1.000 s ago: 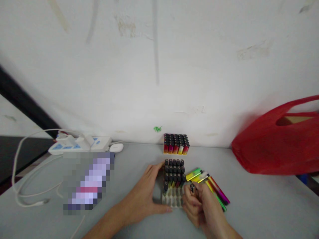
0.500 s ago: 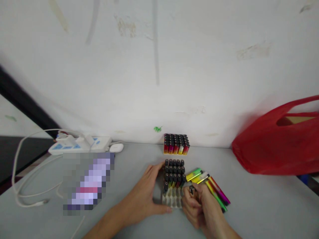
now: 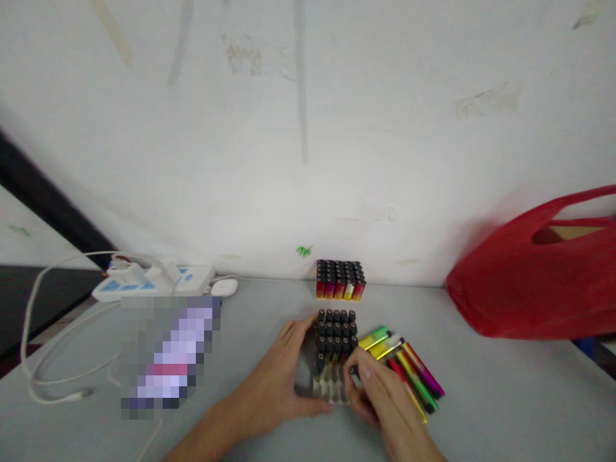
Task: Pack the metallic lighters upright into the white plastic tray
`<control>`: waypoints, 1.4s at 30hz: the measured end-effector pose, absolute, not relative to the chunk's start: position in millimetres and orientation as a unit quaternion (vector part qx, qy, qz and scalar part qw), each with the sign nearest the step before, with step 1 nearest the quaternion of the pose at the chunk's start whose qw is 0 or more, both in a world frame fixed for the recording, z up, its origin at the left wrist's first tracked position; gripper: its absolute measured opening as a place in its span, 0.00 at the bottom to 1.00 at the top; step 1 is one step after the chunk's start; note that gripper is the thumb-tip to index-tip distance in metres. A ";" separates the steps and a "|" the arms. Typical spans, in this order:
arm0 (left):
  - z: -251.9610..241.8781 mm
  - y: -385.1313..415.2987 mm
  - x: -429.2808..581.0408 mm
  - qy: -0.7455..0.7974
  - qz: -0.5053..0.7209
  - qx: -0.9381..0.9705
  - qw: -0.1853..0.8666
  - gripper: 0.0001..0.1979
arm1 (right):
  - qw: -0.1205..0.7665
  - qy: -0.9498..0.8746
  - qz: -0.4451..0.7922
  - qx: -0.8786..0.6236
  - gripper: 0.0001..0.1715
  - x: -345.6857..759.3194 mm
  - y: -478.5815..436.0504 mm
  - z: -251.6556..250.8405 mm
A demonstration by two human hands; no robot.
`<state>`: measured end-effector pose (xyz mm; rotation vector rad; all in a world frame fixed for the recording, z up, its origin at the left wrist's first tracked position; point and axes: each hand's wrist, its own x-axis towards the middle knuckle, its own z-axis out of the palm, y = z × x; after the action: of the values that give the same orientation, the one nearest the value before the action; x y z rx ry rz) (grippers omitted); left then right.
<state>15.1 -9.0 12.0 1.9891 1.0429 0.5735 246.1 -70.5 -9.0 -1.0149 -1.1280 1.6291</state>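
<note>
Rows of black-capped lighters [image 3: 337, 328] stand upright in a clear tray [image 3: 332, 393], whose near compartments hold none. My left hand [image 3: 283, 378] is wrapped round the tray's left side, thumb along its near edge. Over the tray's right near part, my right hand [image 3: 373, 388] pinches a lighter [image 3: 353, 370], of which only the dark top shows. Loose lighters in green, yellow, red and purple [image 3: 421, 375] lie on the table just right of that hand, partly beneath it. Behind the tray stands a second block of upright lighters [image 3: 339, 280].
A red bag [image 3: 534, 282] rests at the right on the grey table [image 3: 505, 398]. On the left are a white power strip [image 3: 192, 280] with cables, a small white case [image 3: 224, 287] and a blurred-out phone [image 3: 176, 353]. The wall [image 3: 385, 128] rises behind.
My right hand has moved a little left, over the tray, with the lighter turned upright in its fingers. More of the loose lighters now show. My left hand has stayed on the tray.
</note>
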 end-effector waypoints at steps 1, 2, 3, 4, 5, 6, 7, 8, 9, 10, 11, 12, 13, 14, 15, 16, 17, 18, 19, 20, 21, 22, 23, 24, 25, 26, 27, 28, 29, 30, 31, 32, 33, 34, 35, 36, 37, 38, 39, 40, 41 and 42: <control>11.8 -8.7 15.1 0.407 0.229 0.789 0.399 0.63 | 0.436 -0.505 0.612 -0.425 0.33 245.0 -74.6 -4.6; 11.8 -8.4 15.1 0.401 0.233 0.791 0.399 0.63 | 0.426 -0.548 0.573 -0.436 0.31 244.0 -78.1 -1.0; 12.0 -8.0 15.2 0.397 0.237 0.792 0.400 0.63 | 0.416 -0.590 0.533 -0.442 0.29 243.2 -80.6 1.9; 12.6 -7.6 15.3 0.393 0.241 0.792 0.401 0.62 | 0.408 -0.631 0.496 -0.435 0.26 242.5 -81.9 4.0; 13.5 -7.2 15.5 0.388 0.244 0.792 0.402 0.62 | 0.410 -0.666 0.462 -0.417 0.23 242.1 -82.1 5.5; 14.6 -6.9 15.7 0.384 0.247 0.793 0.404 0.61 | 0.423 -0.697 0.422 -0.397 0.20 242.0 -81.4 6.7; 15.7 -6.7 16.0 0.380 0.248 0.794 0.406 0.60 | 0.437 -0.726 0.376 -0.376 0.17 242.0 -80.0 7.7; 16.8 -6.5 16.2 0.375 0.249 0.795 0.408 0.60 | 0.451 -0.749 0.325 -0.359 0.15 242.2 -78.4 8.7; 17.6 -6.5 16.4 0.370 0.250 0.796 0.409 0.60 | 0.461 -0.765 0.278 -0.353 0.14 242.4 -76.8 9.7; 18.0 -6.7 16.5 0.367 0.252 0.796 0.409 0.59 | 0.470 -0.773 0.240 -0.354 0.13 242.8 -75.5 10.6; 18.0 -6.9 16.5 0.368 0.255 0.795 0.409 0.59 | 0.481 -0.772 0.211 -0.358 0.12 243.2 -74.7 11.4; 17.6 -7.2 16.4 0.371 0.259 0.793 0.408 0.60 | 0.493 -0.767 0.194 -0.362 0.11 243.8 -74.2 12.1; 16.8 -7.6 16.2 0.376 0.262 0.791 0.406 0.60 | 0.505 -0.760 0.186 -0.365 0.11 244.5 -74.1 12.5; 15.9 -7.9 15.9 0.380 0.263 0.789 0.404 0.61 | 0.513 -0.752 0.184 -0.370 0.11 245.2 -74.2 12.9; 15.0 -8.2 15.7 0.382 0.261 0.790 0.403 0.61 | 0.513 -0.749 0.186 -0.375 0.12 245.9 -74.3 13.3; 14.1 -8.5 15.4 0.384 0.257 0.791 0.402 0.61 | 0.507 -0.750 0.188 -0.382 0.14 246.3 -74.3 13.9; 13.5 -8.6 15.2 0.385 0.253 0.792 0.400 0.60 | 0.499 -0.750 0.189 -0.390 0.15 246.4 -74.2 14.6; 13.2 -8.7 15.0 0.386 0.252 0.793 0.398 0.59 | 0.493 -0.750 0.189 -0.398 0.15 246.2 -73.8 15.4; 13.1 -8.8 15.0 0.387 0.252 0.793 0.397 0.59 | 0.494 -0.747 0.187 -0.404 0.14 245.5 -73.3 16.3; 13.3 -9.0 15.1 0.387 0.254 0.793 0.397 0.59 | 0.497 -0.744 0.186 -0.407 0.12 244.6 -72.8 17.0; 13.8 -9.1 15.3 0.386 0.257 0.792 0.397 0.59 | 0.498 -0.741 0.187 -0.409 0.11 243.6 -72.3 17.3; 14.5 -9.2 15.5 0.384 0.258 0.792 0.399 0.59 | 0.497 -0.740 0.191 -0.411 0.10 242.6 -72.0 17.2; 15.2 -9.4 15.8 0.381 0.259 0.792 0.400 0.59 | 0.492 -0.740 0.197 -0.414 0.10 241.8 -71.9 16.5; 15.9 -9.5 16.0 0.380 0.259 0.792 0.402 0.58 | 0.486 -0.741 0.204 -0.417 0.10 241.4 -71.9 15.2; 16.4 -9.6 16.2 0.381 0.257 0.792 0.403 0.58 | 0.480 -0.740 0.210 -0.422 0.11 241.4 -72.1 13.4; 16.6 -9.7 16.3 0.383 0.256 0.791 0.403 0.58 | 0.477 -0.738 0.213 -0.427 0.12 241.8 -72.4 11.2; 16.5 -9.7 16.2 0.386 0.254 0.790 0.404 0.58 | 0.473 -0.738 0.217 -0.430 0.13 242.3 -72.7 8.7; 16.0 -9.6 16.1 0.389 0.251 0.789 0.403 0.59 | 0.471 -0.737 0.221 -0.431 0.14 242.8 -73.1 6.1; 15.2 -9.5 15.8 0.392 0.249 0.788 0.403 0.60 | 0.470 -0.735 0.224 -0.434 0.14 243.0 -73.5 3.4; 14.2 -9.3 15.5 0.395 0.247 0.788 0.403 0.61 | 0.471 -0.730 0.231 -0.438 0.15 242.9 -74.2 0.9; 13.0 -9.1 15.1 0.397 0.247 0.787 0.402 0.61 | 0.472 -0.723 0.241 -0.442 0.15 242.1 -75.1 -1.4; 11.9 -8.9 14.7 0.397 0.245 0.788 0.402 0.62 | 0.475 -0.714 0.253 -0.447 0.16 240.9 -76.3 -3.3; 10.9 -8.7 14.4 0.396 0.243 0.790 0.400 0.62 | 0.481 -0.704 0.264 -0.452 0.17 239.2 -77.8 -4.7; 10.3 -8.5 14.1 0.394 0.241 0.792 0.399 0.62 | 0.487 -0.694 0.273 -0.456 0.17 237.5 -79.5 -5.6; 10.0 -8.4 14.0 0.394 0.238 0.794 0.397 0.63 | 0.492 -0.685 0.276 -0.461 0.17 236.0 -81.2 -5.8; 10.0 -8.3 14.0 0.394 0.236 0.796 0.395 0.63 | 0.495 -0.677 0.270 -0.472 0.16 235.1 -82.7 -5.3; 10.3 -8.2 14.1 0.395 0.233 0.796 0.394 0.63 | 0.498 -0.670 0.256 -0.488 0.15 235.2 -83.6 -4.3; 10.8 -8.1 14.3 0.398 0.231 0.796 0.393 0.64 | 0.499 -0.661 0.236 -0.509 0.12 236.6 -83.6 -2.8; 11.5 -8.1 14.6 0.402 0.229 0.795 0.393 0.64 | 0.499 -0.649 0.211 -0.534 0.10 239.4 -82.5 -1.0; 12.2 -8.0 14.9 0.405 0.226 0.794 0.394 0.64 | 0.498 -0.635 0.182 -0.561 0.08 243.5 -80.1 1.0; 13.0 -8.0 15.1 0.407 0.223 0.792 0.396 0.64 | 0.494 -0.623 0.150 -0.588 0.08 248.7 -76.5 2.8; 13.7 -8.0 15.3 0.408 0.220 0.791 0.398 0.63 | 0.482 -0.614 0.115 -0.615 0.09 254.7 -72.1 4.3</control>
<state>15.3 -8.0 13.7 2.0038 1.0330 0.5574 254.7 -72.1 4.3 -1.4987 -1.4963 0.2809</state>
